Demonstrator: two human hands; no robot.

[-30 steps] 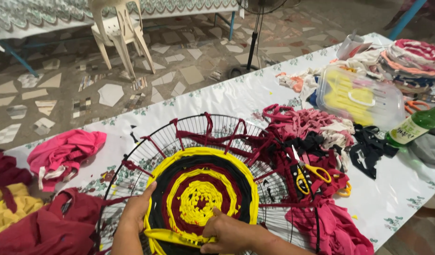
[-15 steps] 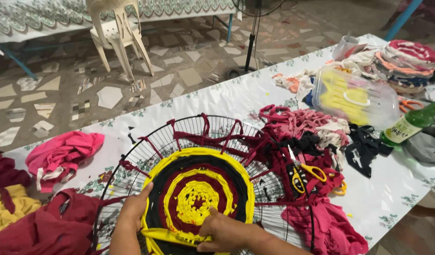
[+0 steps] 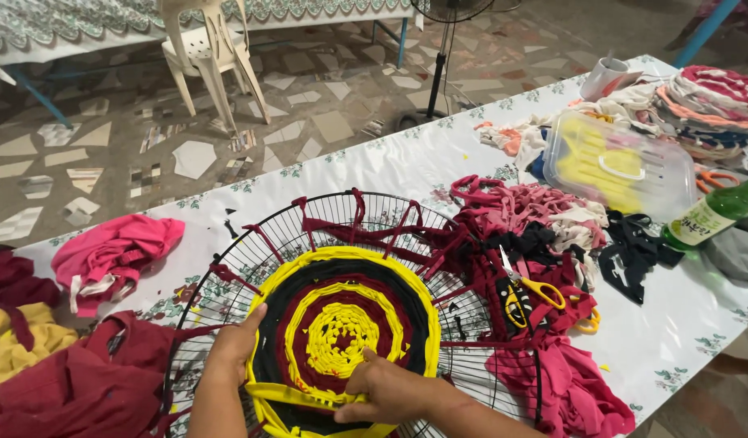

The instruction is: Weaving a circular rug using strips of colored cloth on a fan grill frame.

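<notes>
Woven round mat [image 3: 341, 324] on wire fan guard [image 3: 350, 219], table's near edge: left hand [image 3: 232, 349] steadies rim as before; right hand [image 3: 386, 389], shifted inward, pinches yellow strip [image 3: 297, 395].

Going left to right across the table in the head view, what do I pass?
Pink cloth bundle → left hand → round woven mat on the wire fan guard → yellow-handled scissors → clear plastic box → green bottle.

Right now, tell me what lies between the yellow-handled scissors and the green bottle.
In the head view, a black fabric scrap lies on the tablecloth between the scissors and the green bottle.
</notes>
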